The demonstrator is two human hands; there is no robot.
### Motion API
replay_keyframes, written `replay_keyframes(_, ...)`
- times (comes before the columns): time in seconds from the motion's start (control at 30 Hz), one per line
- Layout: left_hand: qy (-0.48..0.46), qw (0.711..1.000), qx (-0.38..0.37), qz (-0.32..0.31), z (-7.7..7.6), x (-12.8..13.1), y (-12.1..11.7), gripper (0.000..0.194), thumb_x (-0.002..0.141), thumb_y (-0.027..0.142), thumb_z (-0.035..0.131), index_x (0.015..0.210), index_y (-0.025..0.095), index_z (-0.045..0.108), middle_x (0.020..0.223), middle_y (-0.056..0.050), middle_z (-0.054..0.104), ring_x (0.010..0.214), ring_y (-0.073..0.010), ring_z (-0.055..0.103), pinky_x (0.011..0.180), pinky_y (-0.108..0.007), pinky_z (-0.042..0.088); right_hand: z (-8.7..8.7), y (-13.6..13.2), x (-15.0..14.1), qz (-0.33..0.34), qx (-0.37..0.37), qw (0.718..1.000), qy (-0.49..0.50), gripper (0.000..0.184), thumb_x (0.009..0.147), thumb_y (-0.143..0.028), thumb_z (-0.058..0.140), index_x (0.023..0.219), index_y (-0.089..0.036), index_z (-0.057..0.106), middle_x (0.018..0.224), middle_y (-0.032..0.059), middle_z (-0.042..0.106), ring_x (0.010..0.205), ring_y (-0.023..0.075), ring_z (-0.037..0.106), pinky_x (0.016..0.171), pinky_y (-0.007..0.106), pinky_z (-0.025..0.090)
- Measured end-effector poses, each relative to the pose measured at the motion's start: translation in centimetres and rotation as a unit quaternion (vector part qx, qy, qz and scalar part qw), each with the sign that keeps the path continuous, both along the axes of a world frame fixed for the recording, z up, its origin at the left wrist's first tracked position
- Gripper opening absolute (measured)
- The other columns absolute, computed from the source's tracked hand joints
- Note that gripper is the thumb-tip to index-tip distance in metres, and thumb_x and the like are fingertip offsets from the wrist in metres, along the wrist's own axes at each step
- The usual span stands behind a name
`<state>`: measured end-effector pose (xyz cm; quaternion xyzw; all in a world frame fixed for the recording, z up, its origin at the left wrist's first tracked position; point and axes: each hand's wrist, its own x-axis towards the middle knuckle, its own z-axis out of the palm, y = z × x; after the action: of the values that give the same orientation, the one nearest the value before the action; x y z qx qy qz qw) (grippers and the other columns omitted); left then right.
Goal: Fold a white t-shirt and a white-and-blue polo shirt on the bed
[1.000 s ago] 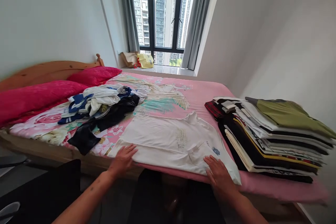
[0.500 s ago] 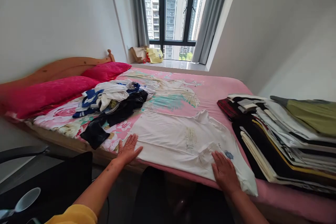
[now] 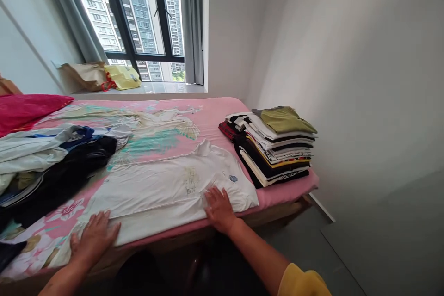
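A white T-shirt lies spread along the bed's front edge, its near side folded over lengthwise. It has a faded print in the middle and a small blue mark near the right end. My left hand rests flat on the hem end, fingers stretched out. Toward the shoulder end, my right hand lies with its fingers extended on the folded sleeve. Neither hand grips the cloth.
A tall stack of folded clothes stands at the bed's right end, an olive garment on top. Rumpled clothes lie at the left, before a red pillow. Paper and yellow bags sit on the windowsill.
My view has turned to the right, bringing the whole stack into sight. Both hands remain flat on the T-shirt, which lies much as before.
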<state>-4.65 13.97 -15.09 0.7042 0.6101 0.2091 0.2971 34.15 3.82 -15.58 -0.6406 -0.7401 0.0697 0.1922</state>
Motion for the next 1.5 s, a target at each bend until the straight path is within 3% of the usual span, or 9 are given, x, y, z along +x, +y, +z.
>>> replay_keyframes(0.07,0.1,0.987,0.127,0.007,-0.1,3.9,-1.1,0.043,0.078,0.031,0.041,0.114,0.015,0.06,0.135,-0.011,0.05,0.136,-0.0226,0.028,0.107,-0.056,0.017,0.0,-1.2,-0.6,0.04,0.017,0.999,0.017,0.051,0.09,-0.045,0.038,0.137,-0.023,0.037,0.147,0.0052,0.031,0.138,0.021,0.017,0.113,0.046,0.006)
replay_keyframes(0.17,0.188,0.938,0.257,-0.136,-0.5,10.2,-3.4,0.04,0.082,0.039,0.044,0.117,0.028,0.059,0.138,-0.004,0.048,0.135,-0.0225,0.032,0.111,-0.05,0.019,-0.6,-3.0,1.9,0.009,0.033,0.999,0.038,0.042,0.089,-0.037,0.043,0.128,-0.025,0.047,0.141,0.0049,0.041,0.135,0.0224,0.024,0.111,0.05,0.004)
replay_keyframes(0.27,0.179,0.915,0.259,-0.253,-0.4,15.6,-5.2,0.037,0.086,0.041,0.041,0.116,0.031,0.06,0.135,0.0,0.051,0.132,-0.0205,0.036,0.111,-0.043,0.025,-1.1,-5.2,7.5,-0.115,0.091,0.987,0.064,0.032,0.087,-0.026,0.043,0.115,-0.022,0.057,0.129,0.0068,0.053,0.129,0.0245,0.035,0.109,0.053,0.012)
replay_keyframes(0.4,0.152,0.92,0.252,-0.26,0.7,21.5,-5.1,0.039,0.088,0.04,0.039,0.119,0.026,0.058,0.133,-0.004,0.053,0.128,-0.022,0.041,0.107,-0.041,0.031,-1.5,-7.9,13.8,-0.213,0.148,0.952,0.16,0.03,0.085,-0.03,0.043,0.106,-0.017,0.06,0.106,0.0111,0.062,0.102,0.0226,0.054,0.092,0.039,0.041)
replay_keyframes(0.53,0.182,0.93,0.224,-0.228,2.1,27.0,-2.9,0.043,0.086,0.039,0.04,0.123,0.021,0.053,0.13,-0.009,0.054,0.122,-0.0249,0.046,0.1,-0.042,0.035,-2.1,-8.7,14.9,-0.23,0.037,0.921,0.312,0.035,0.082,-0.04,0.049,0.106,-0.017,0.058,0.066,-0.0001,0.057,0.062,0.0152,0.054,0.065,0.028,0.045)
replay_keyframes(0.67,0.279,0.933,0.141,-0.179,3.0,30.9,-0.5,0.046,0.079,0.045,0.049,0.116,0.019,0.054,0.117,-0.012,0.061,0.112,-0.03,0.051,0.092,-0.045,0.035,-2.3,-7.2,14.1,-0.219,-0.07,0.886,0.402,0.038,0.074,-0.032,0.057,0.109,-0.017,0.054,0.057,-0.0059,0.049,0.056,0.0118,0.05,0.059,0.024,0.042)
replay_keyframes(0.97,0.27,0.93,0.138,-0.208,3.9,32.0,0.9,0.023,0.088,0.036,0.036,0.092,0.023,0.054,0.097,-0.004,0.067,0.098,-0.022,0.059,0.082,-0.035,0.033,-2.2,-5.5,15.3,-0.231,-0.22,0.825,0.467,0.026,0.076,-0.036,0.053,0.095,-0.02,0.048,0.048,-0.0093,0.047,0.034,0.0085,0.042,0.036,0.019,0.033)
replay_keyframes(1.27,0.266,0.934,0.127,-0.2,2.5,31.4,1.5,0.028,0.091,0.039,0.03,0.095,0.021,0.051,0.08,-0.006,0.069,0.083,-0.0224,0.064,0.082,-0.035,0.033,-2.7,-5.2,15.6,-0.231,-0.242,0.826,0.453,0.021,0.081,-0.041,0.049,0.083,-0.02,0.046,0.045,-0.0076,0.051,0.033,0.0085,0.047,0.035,0.016,0.034)
replay_keyframes(1.5,0.261,0.945,0.068,-0.188,2.2,32.0,2.0,0.036,0.082,0.053,0.039,0.09,0.021,0.055,0.095,-0.009,0.069,0.096,-0.0272,0.06,0.085,-0.039,0.033,-1.8,-5.2,15.3,-0.227,-0.252,0.819,0.463,0.024,0.078,-0.043,0.052,0.085,-0.02,0.047,0.047,-0.0075,0.052,0.037,0.0095,0.05,0.037,0.017,0.037)
